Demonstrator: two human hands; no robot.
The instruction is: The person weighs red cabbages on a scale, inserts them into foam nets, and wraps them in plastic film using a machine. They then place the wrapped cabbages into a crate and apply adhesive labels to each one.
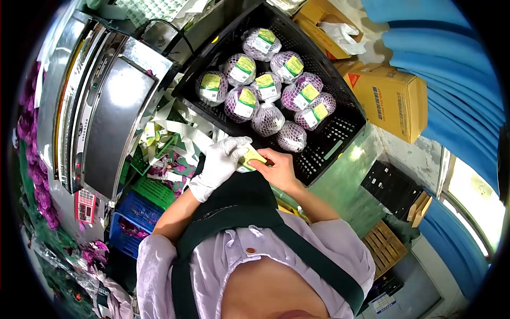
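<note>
My left hand, in a white glove, grips the left side of a small yellow-green and white label. Bare and pinched at the label's right side is my right hand. Both hands are in front of my dark apron, at the near edge of a black crate. Inside the crate lie several purple round vegetables in white net wrap, most with a yellow-green and white label facing up. The netted one nearest my hands shows no label, nor does the one to its right.
A metal machine stands at the left, with a red and white calculator below it. Blue and green baskets hold purple scraps. Cardboard boxes and a blue curtain are at the right. A slatted wooden pallet lies lower right.
</note>
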